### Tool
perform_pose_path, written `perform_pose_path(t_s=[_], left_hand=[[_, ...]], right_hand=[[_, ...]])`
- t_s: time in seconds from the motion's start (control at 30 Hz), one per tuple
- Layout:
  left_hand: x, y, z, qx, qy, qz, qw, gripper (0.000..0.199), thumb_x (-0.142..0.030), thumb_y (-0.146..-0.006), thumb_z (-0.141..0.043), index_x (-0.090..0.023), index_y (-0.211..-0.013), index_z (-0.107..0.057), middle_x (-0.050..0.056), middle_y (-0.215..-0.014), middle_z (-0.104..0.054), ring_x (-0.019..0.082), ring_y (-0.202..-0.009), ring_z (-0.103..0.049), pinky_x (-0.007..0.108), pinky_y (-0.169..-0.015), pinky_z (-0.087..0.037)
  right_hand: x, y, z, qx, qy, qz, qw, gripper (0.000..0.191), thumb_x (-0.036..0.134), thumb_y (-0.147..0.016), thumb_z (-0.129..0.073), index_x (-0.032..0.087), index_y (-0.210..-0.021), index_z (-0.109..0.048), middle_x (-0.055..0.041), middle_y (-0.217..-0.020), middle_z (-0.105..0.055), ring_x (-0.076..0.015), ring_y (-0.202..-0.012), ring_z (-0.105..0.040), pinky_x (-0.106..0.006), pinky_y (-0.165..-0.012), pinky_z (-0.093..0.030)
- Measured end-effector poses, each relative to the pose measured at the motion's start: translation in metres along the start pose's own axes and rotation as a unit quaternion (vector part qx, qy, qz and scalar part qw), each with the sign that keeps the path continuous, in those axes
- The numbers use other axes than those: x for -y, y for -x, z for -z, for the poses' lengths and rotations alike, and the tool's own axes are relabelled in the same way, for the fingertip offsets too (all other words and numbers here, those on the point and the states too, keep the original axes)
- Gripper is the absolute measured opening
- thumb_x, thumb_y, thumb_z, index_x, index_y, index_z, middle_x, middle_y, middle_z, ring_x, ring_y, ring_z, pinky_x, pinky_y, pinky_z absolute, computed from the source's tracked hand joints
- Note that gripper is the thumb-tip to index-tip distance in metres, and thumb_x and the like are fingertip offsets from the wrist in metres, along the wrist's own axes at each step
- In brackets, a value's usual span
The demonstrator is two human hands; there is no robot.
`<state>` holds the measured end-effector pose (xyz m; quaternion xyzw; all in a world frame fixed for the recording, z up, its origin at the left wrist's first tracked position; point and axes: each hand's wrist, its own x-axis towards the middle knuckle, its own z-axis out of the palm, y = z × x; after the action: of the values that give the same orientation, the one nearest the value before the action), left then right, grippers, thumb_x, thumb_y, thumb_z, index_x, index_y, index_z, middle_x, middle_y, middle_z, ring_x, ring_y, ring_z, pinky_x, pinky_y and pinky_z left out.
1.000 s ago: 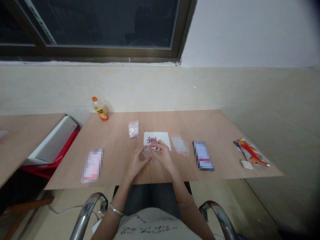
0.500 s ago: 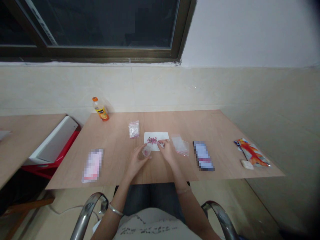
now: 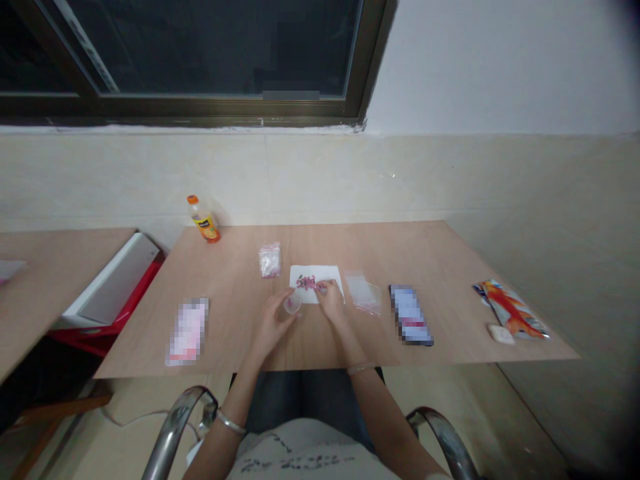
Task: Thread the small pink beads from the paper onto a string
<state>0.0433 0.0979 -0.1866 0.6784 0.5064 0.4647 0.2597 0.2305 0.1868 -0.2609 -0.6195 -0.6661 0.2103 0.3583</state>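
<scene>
The wooden table (image 3: 240, 347) bears a white sheet (image 3: 327, 272), with flat clear bags (image 3: 364, 294) just right of it and a filled clear bag (image 3: 270, 260), its contents pale and pinkish, to its left. The left hand (image 3: 273, 320) grasps a small clear container (image 3: 293, 304) with a little pink inside, while the right hand (image 3: 330, 300) reaches over the sheet, any pinch too small to tell. Work seems partway: many pink pieces (image 3: 306, 283) are left heaped on the sheet.

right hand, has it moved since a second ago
Yes. Judged against the white paper, the right hand has shifted rightward, away from the left hand.
</scene>
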Motion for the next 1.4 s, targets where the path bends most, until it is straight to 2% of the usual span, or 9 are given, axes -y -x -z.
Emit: perform_pose_path(t_s=[0.2, 0.43, 0.67, 0.8, 0.93, 1.03, 1.13, 1.27, 1.4], left_hand=[[0.0, 0.0, 0.0, 0.0, -0.009, 0.009, 1.0, 0.05, -0.03, -0.076, -0.068, -0.027, -0.124, -0.053, 0.007, -0.126, -0.058, 0.023, -0.118, -0.054, 0.045, -0.103, -0.04], [-0.001, 0.0, -0.002, 0.004, -0.004, 0.019, 1.0, 0.051, -0.031, -0.076, -0.068, -0.028, -0.124, -0.053, 0.007, -0.127, -0.058, 0.023, -0.119, -0.053, 0.044, -0.103, -0.04], [0.002, 0.001, -0.003, -0.003, -0.003, 0.025, 1.0, 0.052, -0.031, -0.075, -0.069, -0.027, -0.124, -0.053, 0.007, -0.126, -0.059, 0.024, -0.117, -0.054, 0.045, -0.102, -0.04], [0.004, 0.003, -0.004, -0.002, 0.006, 0.044, 0.999, 0.055, -0.034, -0.072, -0.071, -0.027, -0.124, -0.053, 0.007, -0.124, -0.059, 0.024, -0.116, -0.054, 0.045, -0.101, -0.041], [0.0, 0.003, -0.004, 0.008, 0.014, 0.062, 0.998, 0.058, -0.037, -0.07, -0.073, -0.024, -0.123, -0.053, 0.009, -0.123, -0.06, 0.025, -0.115, -0.055, 0.045, -0.101, -0.041], [-0.004, 0.003, -0.003, 0.018, 0.028, 0.078, 0.996, 0.056, -0.036, -0.069, -0.074, -0.023, -0.12, -0.056, 0.009, -0.12, -0.061, 0.025, -0.113, -0.056, 0.044, -0.1, -0.042], [-0.006, 0.003, -0.003, 0.016, 0.046, 0.089, 0.995, 0.052, -0.034, -0.067, -0.075, -0.022, -0.116, -0.059, 0.009, -0.117, -0.063, 0.025, -0.111, -0.058, 0.045, -0.1, -0.042], [-0.006, 0.003, -0.005, 0.015, 0.051, 0.087, 0.995, 0.049, -0.032, -0.068, -0.074, -0.021, -0.113, -0.061, 0.01, -0.114, -0.064, 0.025, -0.108, -0.059, 0.045, -0.098, -0.043], [-0.005, 0.002, -0.005, 0.014, 0.051, 0.077, 0.996, 0.047, -0.031, -0.068, -0.074, -0.021, -0.112, -0.061, 0.009, -0.113, -0.065, 0.025, -0.107, -0.059, 0.045, -0.097, -0.044]], right_hand=[[-0.008, -0.002, -0.002, -0.015, -0.017, -0.012, 1.0, 0.013, 0.016, -0.078, -0.054, 0.016, -0.081, -0.067, -0.0079, -0.087, -0.064, -0.0183, -0.083, -0.06, -0.029, -0.076, -0.046], [-0.01, -0.003, -0.001, -0.027, -0.032, -0.027, 0.999, 0.017, 0.024, -0.08, -0.053, 0.014, -0.08, -0.067, -0.0102, -0.086, -0.063, -0.0198, -0.079, -0.059, -0.032, -0.075, -0.047], [-0.002, -0.003, 0.009, -0.027, -0.071, -0.043, 0.996, 0.019, 0.029, -0.078, -0.057, 0.014, -0.073, -0.068, -0.0082, -0.08, -0.065, -0.0186, -0.073, -0.059, -0.031, -0.072, -0.048], [0.014, -0.004, 0.02, -0.022, -0.104, -0.049, 0.993, 0.02, 0.032, -0.077, -0.06, 0.015, -0.071, -0.069, -0.0073, -0.074, -0.067, -0.0188, -0.07, -0.06, -0.03, -0.068, -0.048], [0.044, -0.001, 0.043, 0.0, -0.155, -0.022, 0.988, 0.021, 0.035, -0.077, -0.062, 0.017, -0.079, -0.071, -0.0068, -0.083, -0.07, -0.0175, -0.077, -0.062, -0.027, -0.068, -0.047], [0.071, 0.004, 0.067, 0.061, -0.232, 0.032, 0.97, 0.021, 0.038, -0.078, -0.063, 0.02, -0.083, -0.072, -0.0064, -0.092, -0.069, -0.0176, -0.085, -0.062, -0.025, -0.065, -0.045], [0.093, 0.008, 0.086, 0.116, -0.265, 0.073, 0.955, 0.018, 0.037, -0.077, -0.066, 0.022, -0.083, -0.073, -0.0055, -0.092, -0.068, -0.0168, -0.086, -0.062, -0.024, -0.063, -0.043], [0.106, 0.011, 0.092, 0.171, -0.254, 0.11, 0.946, 0.012, 0.032, -0.076, -0.067, 0.022, -0.08, -0.074, -0.004, -0.087, -0.066, -0.0159, -0.084, -0.06, -0.024, -0.06, -0.041], [0.107, 0.013, 0.089, 0.178, -0.24, 0.137, 0.944, 0.009, 0.027, -0.077, -0.067, 0.024, -0.081, -0.074, -0.0028, -0.085, -0.065, -0.0162, -0.087, -0.059, -0.025, -0.067, -0.043]])
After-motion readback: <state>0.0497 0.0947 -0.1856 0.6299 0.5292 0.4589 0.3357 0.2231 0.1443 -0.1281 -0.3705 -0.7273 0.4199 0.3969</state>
